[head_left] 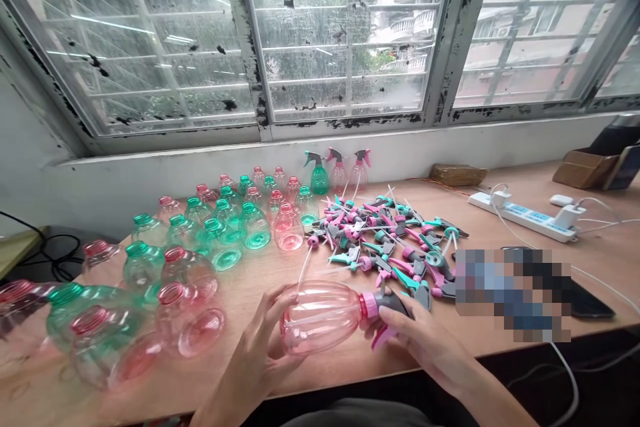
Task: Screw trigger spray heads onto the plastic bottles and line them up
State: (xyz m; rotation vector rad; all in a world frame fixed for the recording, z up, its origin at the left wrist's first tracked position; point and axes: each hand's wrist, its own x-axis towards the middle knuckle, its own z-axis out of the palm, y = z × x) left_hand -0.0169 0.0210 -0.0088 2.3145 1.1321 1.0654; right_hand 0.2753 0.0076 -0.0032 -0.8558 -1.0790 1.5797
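A clear pink spray bottle (320, 320) lies sideways between my hands, just above the table's front edge. My left hand (270, 333) is wrapped round its base end. At the other end, my right hand (405, 330) grips the grey and pink spray head (381, 307), whose pink collar sits on the bottle's neck. The pink trigger points down below my right fingers. Behind the bottle lies a heap of loose spray heads (380, 240) in pink, teal and grey, some with white tubes. To the left stand many open pink and green bottles (225, 240).
Three bottles with spray heads (339, 173) stand by the wall under the windows. A white power strip (525, 215) with plugs and cables lies at the right, near a dark phone (590, 300). Behind are a brown package (457, 175) and a cardboard box (590, 163).
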